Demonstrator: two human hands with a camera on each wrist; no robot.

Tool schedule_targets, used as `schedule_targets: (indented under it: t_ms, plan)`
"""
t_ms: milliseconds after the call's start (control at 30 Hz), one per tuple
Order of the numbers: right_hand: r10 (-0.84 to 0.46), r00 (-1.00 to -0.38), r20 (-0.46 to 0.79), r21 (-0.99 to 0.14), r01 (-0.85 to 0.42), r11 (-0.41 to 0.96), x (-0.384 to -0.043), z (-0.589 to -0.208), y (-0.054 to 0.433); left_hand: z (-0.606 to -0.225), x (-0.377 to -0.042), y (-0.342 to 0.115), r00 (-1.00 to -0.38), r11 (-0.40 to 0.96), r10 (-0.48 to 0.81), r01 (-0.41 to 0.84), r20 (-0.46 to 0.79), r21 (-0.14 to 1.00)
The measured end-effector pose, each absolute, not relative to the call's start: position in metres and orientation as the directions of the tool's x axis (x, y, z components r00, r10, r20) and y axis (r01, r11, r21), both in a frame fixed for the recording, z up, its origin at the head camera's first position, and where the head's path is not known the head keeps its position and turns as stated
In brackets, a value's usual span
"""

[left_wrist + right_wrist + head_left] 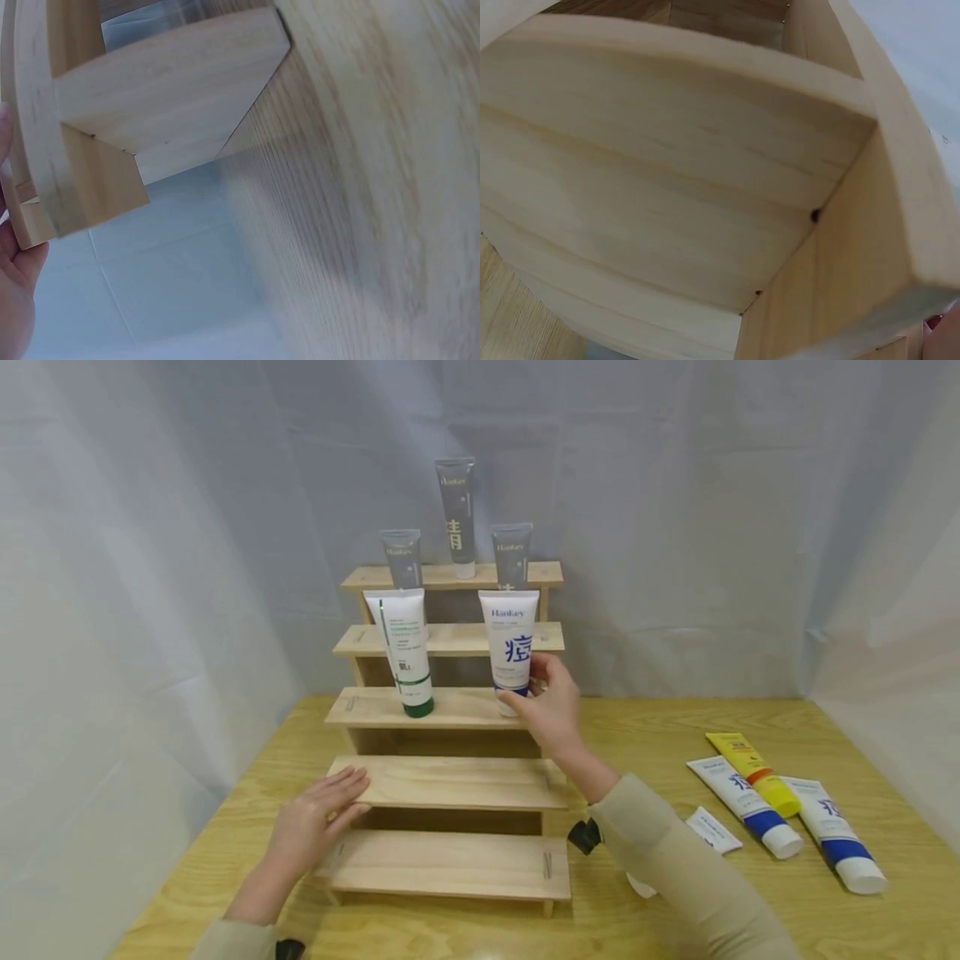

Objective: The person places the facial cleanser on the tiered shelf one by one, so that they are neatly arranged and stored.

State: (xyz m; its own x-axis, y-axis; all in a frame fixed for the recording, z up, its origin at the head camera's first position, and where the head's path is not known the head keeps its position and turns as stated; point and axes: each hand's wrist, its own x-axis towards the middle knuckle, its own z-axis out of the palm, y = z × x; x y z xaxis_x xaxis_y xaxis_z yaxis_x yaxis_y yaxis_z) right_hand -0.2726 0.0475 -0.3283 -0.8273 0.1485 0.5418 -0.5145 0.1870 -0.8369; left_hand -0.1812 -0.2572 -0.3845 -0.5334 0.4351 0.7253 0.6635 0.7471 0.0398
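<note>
Pinching a white Hankey tube (510, 631), fifth on the tiered rack (450, 781): right hand (555, 710). Left hand (311, 814) rests there; unplaced tubes (836, 831) lie rightward.

Softly lit, dimmer on the back curtain (675, 568), shadowed beneath the wooden tiered shelf (450, 783) (lens-curved in both wrist views).

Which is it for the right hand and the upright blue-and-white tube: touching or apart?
Touching: the head view shows the right hand pinching the upright blue-and-white tube near its base, thumb overlapping its front.
</note>
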Motion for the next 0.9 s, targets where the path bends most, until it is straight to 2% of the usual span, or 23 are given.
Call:
schedule_targets:
  t_ms: [100, 233, 333, 467, 533, 667, 800, 900]
  plan:
    - [0.14, -0.841, 0.522, -0.851, -0.503, 0.151, -0.27, -0.325, 0.047, -0.384, -0.181, -0.257, -0.53, 0.744, 0.436, 0.667, 0.727, 0.04]
    - [0.128, -0.801, 0.584, -0.811, -0.573, 0.118, -0.321, -0.37, 0.053, -0.383, -0.181, -0.257, -0.527, 0.743, 0.437, 0.668, 0.729, 0.037]
    - [0.119, -0.78, 0.614, -0.788, -0.597, 0.148, -0.328, -0.378, 0.054, -0.383, -0.18, -0.256, -0.528, 0.744, 0.437, 0.667, 0.728, 0.037]
    - [0.105, -0.77, 0.629, -0.769, -0.597, 0.228, -0.293, -0.351, 0.055, -0.382, -0.18, -0.256, -0.531, 0.746, 0.435, 0.665, 0.727, 0.039]
    - [0.101, -0.75, 0.654, -0.745, -0.615, 0.26, -0.291, -0.352, 0.059, -0.383, -0.18, -0.256, -0.531, 0.744, 0.436, 0.667, 0.727, 0.041]
    - [0.093, -0.752, 0.652, -0.743, -0.61, 0.276, -0.289, -0.354, 0.066, -0.383, -0.181, -0.257, -0.529, 0.74, 0.435, 0.671, 0.729, 0.045]
    - [0.084, -0.774, 0.628, -0.767, -0.596, 0.237, -0.29, -0.358, 0.073, -0.384, -0.181, -0.257, -0.527, 0.739, 0.436, 0.672, 0.729, 0.043]
    - [0.076, -0.804, 0.59, -0.797, -0.565, 0.214, -0.271, -0.344, 0.077, -0.384, -0.181, -0.258, -0.536, 0.743, 0.435, 0.667, 0.724, 0.046]
